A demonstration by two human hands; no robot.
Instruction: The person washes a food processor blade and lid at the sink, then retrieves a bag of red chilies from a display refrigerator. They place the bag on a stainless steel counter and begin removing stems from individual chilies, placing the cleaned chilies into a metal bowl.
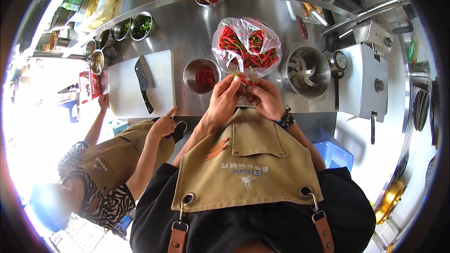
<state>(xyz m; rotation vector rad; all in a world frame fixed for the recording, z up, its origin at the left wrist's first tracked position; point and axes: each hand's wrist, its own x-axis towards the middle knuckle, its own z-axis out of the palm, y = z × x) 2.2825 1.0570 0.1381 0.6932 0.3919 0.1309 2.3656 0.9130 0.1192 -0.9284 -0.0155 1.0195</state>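
Note:
Close in front of my apron, both hands meet at the near side of an open clear plastic bag [218, 47]. My left hand [225, 93] pinches a slim red chili pepper [243, 79] with a green stem between thumb and fingers. Against it, my right hand [265, 98] grips with its fingertips at the chili, and another green stem rises there; the fingers partly hide what they hold. Many red chilies [258, 58] with stems fill the bag. Left of it stands a steel bowl [188, 73] with red pieces of chili [205, 77] inside.
A cleaver [144, 77] lies on a white cutting board [161, 77] at left, where a co-worker's hand [164, 124] touches the near corner. On the right are a food-processor bowl with blades [299, 68] and a metal appliance [362, 77]. Small steel bowls of greens [141, 25] stand farther back.

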